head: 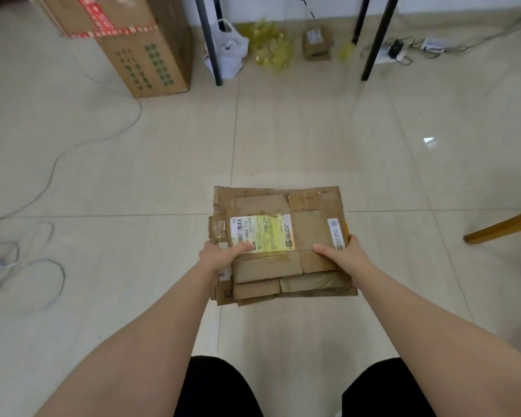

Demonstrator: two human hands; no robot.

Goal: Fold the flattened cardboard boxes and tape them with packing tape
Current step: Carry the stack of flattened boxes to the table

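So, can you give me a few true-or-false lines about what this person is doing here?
1. The left hand and right hand both grip the stack of flat cardboard. True.
2. The top piece bears a yellow-and-white label. True.
3. The big box stands at the far right. False: it stands at the far left, with red tape on it.
4. The floor is carpeted. False: it is pale, glossy tile.
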